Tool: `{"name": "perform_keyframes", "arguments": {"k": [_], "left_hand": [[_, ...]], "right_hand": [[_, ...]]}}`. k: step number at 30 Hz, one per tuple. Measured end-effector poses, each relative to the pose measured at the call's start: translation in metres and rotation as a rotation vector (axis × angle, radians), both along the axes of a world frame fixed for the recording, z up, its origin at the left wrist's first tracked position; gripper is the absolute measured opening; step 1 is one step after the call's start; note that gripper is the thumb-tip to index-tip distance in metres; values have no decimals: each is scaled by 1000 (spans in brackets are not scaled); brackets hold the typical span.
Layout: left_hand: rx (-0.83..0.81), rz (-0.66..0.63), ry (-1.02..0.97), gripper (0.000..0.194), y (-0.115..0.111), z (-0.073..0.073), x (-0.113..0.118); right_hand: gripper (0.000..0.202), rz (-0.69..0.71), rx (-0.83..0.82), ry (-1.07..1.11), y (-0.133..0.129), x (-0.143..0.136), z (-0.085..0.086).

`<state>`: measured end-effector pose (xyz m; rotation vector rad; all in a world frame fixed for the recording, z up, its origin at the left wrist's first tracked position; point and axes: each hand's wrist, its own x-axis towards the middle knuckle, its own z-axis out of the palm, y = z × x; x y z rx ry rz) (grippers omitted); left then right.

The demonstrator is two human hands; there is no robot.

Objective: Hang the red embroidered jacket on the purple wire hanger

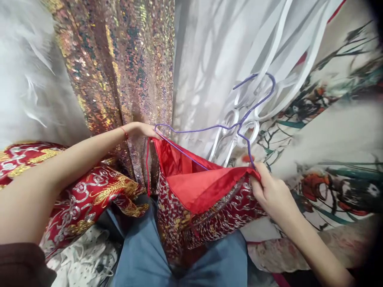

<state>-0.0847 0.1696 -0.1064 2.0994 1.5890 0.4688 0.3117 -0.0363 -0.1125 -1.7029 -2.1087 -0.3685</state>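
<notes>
A red embroidered skirt (218, 221), with a bright red lining showing at its open top, is stretched between my two hands above my lap. Its left edge is pinched in my left hand (146, 130), right at one end of a purple wire hanger (200, 130). My right hand (271, 191) grips the other side of the skirt's top, beside the hanger's right end. Part of the hanger's lower bar lies inside the skirt opening, and its hook points up and away. A thin red cord hangs below my left hand.
Another red garment with gold and silver embroidery (98, 191) lies under my left arm. White dotted fabric (85, 255) is below it. Ahead are a sequined curtain (143, 59), white feathery material (26, 71) and a white curved metal frame (277, 40). Floral-patterned fabric (338, 159) is at right.
</notes>
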Motion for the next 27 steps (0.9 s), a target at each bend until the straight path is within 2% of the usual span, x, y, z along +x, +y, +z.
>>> {"name": "perform_keyframes", "arguments": {"k": [3, 5, 7, 13, 16, 20, 23, 27], "left_hand": [[-159, -116, 149, 11, -1, 34, -13], [-124, -96, 260, 12, -2, 49, -18], [-83, -83, 361, 14, -4, 57, -19], [122, 54, 471, 16, -6, 62, -14], [48, 66, 435, 17, -10, 65, -16], [13, 108, 222, 25, -22, 66, -14], [134, 169, 160, 30, -37, 63, 1], [393, 227, 311, 37, -60, 60, 33]], "right_hand": [[32, -44, 46, -58, -3, -9, -2], [31, -82, 54, -102, -5, -14, -4], [31, -114, 43, -143, -7, -19, -6], [29, -152, -6, -154, -5, -24, -8], [27, -177, -38, -159, -7, -26, -7], [21, -239, -31, -206, -11, -29, -7], [18, -268, -6, -242, -12, -30, -8], [19, -303, 22, -281, -12, -28, -9]]}}
